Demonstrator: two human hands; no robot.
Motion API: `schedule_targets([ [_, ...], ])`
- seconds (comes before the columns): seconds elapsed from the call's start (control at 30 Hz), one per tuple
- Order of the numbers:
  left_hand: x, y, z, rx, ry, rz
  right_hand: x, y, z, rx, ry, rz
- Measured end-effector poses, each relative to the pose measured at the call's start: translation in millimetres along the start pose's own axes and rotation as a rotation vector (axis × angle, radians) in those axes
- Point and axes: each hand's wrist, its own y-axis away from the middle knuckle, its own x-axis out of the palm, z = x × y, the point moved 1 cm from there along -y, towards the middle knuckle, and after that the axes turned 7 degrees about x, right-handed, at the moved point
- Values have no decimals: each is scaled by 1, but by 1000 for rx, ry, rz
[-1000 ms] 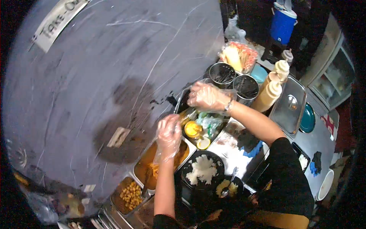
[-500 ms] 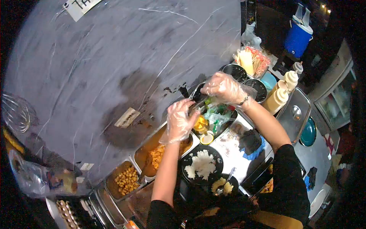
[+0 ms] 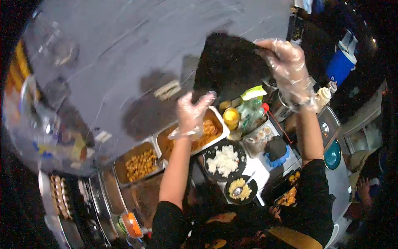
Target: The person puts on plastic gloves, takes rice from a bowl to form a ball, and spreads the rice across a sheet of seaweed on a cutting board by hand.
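A dark black sheet that looks like a plastic bag [image 3: 228,62] hangs spread out above the grey counter. My right hand [image 3: 288,64], in a clear plastic glove, is closed on its upper right corner. My left hand [image 3: 191,118], gloved the same way, is over the tray of orange-sauced food [image 3: 211,130]. Its thumb and fingers are apart close to the bag's lower left edge; whether they touch it is unclear. Below the hands are a black bowl of white rice [image 3: 224,162] and a smaller bowl of yellowish food with a spoon [image 3: 240,190].
A tray of chickpea-like pieces [image 3: 141,164] stands left of the sauced tray. Clear packaging and a yellow-topped jar [image 3: 231,116] sit between the hands. Squeeze bottles [image 3: 323,95] and a blue drinks cooler [image 3: 342,66] are at the right. A person [image 3: 369,182] is at the far right.
My hands have moved apart, the right one up and to the right. The black bag is now spread out between them. The camera view has shifted.
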Motion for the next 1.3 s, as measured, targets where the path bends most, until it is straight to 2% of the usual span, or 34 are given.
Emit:
schedule_targets([
  [0.07,-40,26,-24,-68,89,-86,9,9,24,304,-113,98],
  [0.1,-62,43,-41,-90,88,-131,15,18,39,426,-143,184],
  [0.13,-82,65,-58,-113,88,-178,25,27,58,611,-315,334],
  [0.17,-99,87,-69,-117,8,-255,40,43,65,646,-376,386],
  [0.2,-114,112,-72,-99,152,-383,59,64,69,681,-437,443],
  [0.27,-154,175,-88,-204,117,-517,94,106,111,797,-613,546],
  [0.3,-169,205,-100,-283,189,-543,111,131,129,848,-664,578],
  [0.33,-208,249,-69,-253,76,-431,130,159,143,903,-715,606],
  [0.4,-234,311,-66,-271,130,-573,167,214,179,1007,-661,731],
  [0.43,-252,342,-59,-283,130,-593,189,251,189,970,-585,756],
  [0.5,-289,398,-32,-610,78,-755,227,318,203,920,-478,868],
  [0.53,-304,422,-19,-616,90,-758,241,347,208,910,-444,959],
  [0.57,-317,443,-4,-616,111,-740,251,379,208,765,-436,818],
  [0.6,-324,448,-3,-616,133,-720,247,389,213,545,-208,774],
  [0.63,-330,449,-2,-590,-22,-666,246,400,218,516,-204,716],
  [0.67,-334,450,1,-756,-301,-595,247,409,221,484,-201,656],
  [0.73,-372,482,78,-711,-339,-503,246,422,216,438,-188,614],
  [0.77,-365,477,69,-710,-324,-491,243,424,214,392,-191,568],
  [0.8,-351,461,38,-531,-789,-456,239,424,214,393,-170,559],
  [0.83,-336,444,5,-313,-1238,-407,235,422,211,587,-201,537],
  [0.87,-325,432,-19,-364,-1199,-326,233,419,209,778,-235,506],
  [0.9,-308,427,-36,-143,-1135,-277,228,402,229,1052,-395,369],
  [0.93,-286,421,-57,-217,-921,-108,217,379,245,1061,-266,384],
  [0.97,-263,421,-65,-236,-779,58,222,384,234,1121,-313,281],
  [1.0,-238,428,-59,-268,-585,134,233,393,216,1173,-364,175],
  [1.03,-219,415,-79,-313,-623,330,247,398,205,1222,-368,141],
  [1.07,-199,418,-61,-64,-602,233,252,388,225,1161,-443,-8],
  [1.13,-178,400,-54,-202,-534,299,251,375,244,1238,-554,-9],
  [1.17,-168,406,-20,-143,-407,142,250,367,249,1254,-678,-89],
  [1.2,-166,397,-25,-155,-425,109,247,355,255,1261,-807,-168],
  [1.23,-161,389,-22,-97,-364,175,228,328,282,1338,-863,-109],
  [1.27,-153,385,-19,-42,-303,239,228,351,242,1193,-635,31],
  [1.3,-144,385,-12,-47,-298,235,222,351,233,1075,-490,148],
])
